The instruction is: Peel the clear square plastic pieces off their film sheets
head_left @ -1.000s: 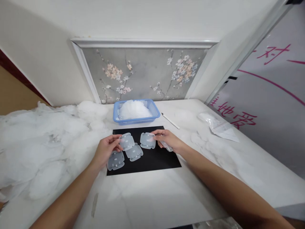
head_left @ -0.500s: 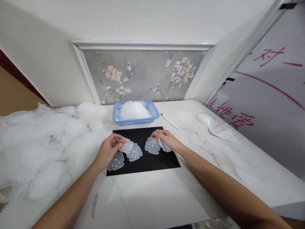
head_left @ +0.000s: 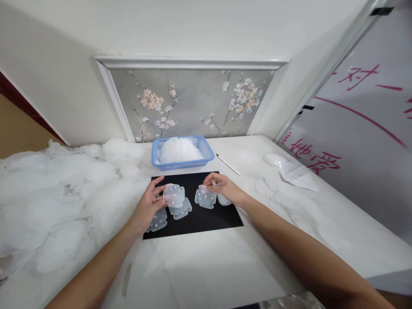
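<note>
My left hand [head_left: 150, 206] holds a thin, translucent plastic piece [head_left: 175, 195] with notched edges and small white dots. Its fingers are partly spread, and fingertips show through the sheet. Below that lies a similar piece [head_left: 182, 209], partly overlapped, and a darker-looking one [head_left: 157, 221] sits under my left wrist side. My right hand [head_left: 223, 188] has thumb and fingers closed at the upper edge of another dotted translucent piece [head_left: 205, 199]. One more piece [head_left: 224, 200] shows beneath the right palm, mostly hidden. All are over a black mat [head_left: 199, 225].
A blue basket [head_left: 183, 165] full of white translucent pieces stands behind the mat. A white pencil-like stick [head_left: 228, 165] lies to its right. Large heaps of translucent pieces [head_left: 58, 193] cover the left side. A clear plastic bag [head_left: 296, 174] rests near the whiteboard [head_left: 360, 128].
The left hand's fingers have spread, and its piece has turned flatter and shifted slightly right. The folded-looking piece under my right fingers has dropped lower beneath the palm.
</note>
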Motion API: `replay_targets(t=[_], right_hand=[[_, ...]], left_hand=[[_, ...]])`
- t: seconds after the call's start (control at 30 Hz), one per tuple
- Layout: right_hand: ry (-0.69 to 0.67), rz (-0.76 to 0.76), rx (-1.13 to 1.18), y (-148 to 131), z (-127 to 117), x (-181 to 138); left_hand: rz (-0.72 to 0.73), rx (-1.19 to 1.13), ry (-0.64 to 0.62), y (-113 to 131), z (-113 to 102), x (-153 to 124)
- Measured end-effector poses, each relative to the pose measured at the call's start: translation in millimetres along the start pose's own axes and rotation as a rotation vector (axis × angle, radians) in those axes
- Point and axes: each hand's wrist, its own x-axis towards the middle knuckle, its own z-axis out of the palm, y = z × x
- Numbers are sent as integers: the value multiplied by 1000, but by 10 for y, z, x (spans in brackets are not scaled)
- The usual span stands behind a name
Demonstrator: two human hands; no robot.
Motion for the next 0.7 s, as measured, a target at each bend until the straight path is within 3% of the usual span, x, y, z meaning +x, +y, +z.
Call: replay_targets(t=[0.2,0.33,0.47,0.6,0.7], right_hand=[[-26,-46,207,-105,72,-65],[-58,59,258,-137,317,-131],[-45,73,201,-103,543,-141],[32,76,179,-107,518,-112],[96,45,73,-138,420,-104]], left_hand=[[-71,-56,-49,22,59,-41],[-39,-53,-121,0,109,-59],[10,33,-211,-45,172,-60],[114,278,-103,12,80,-31],[211,656,21,140,-142,-19]])
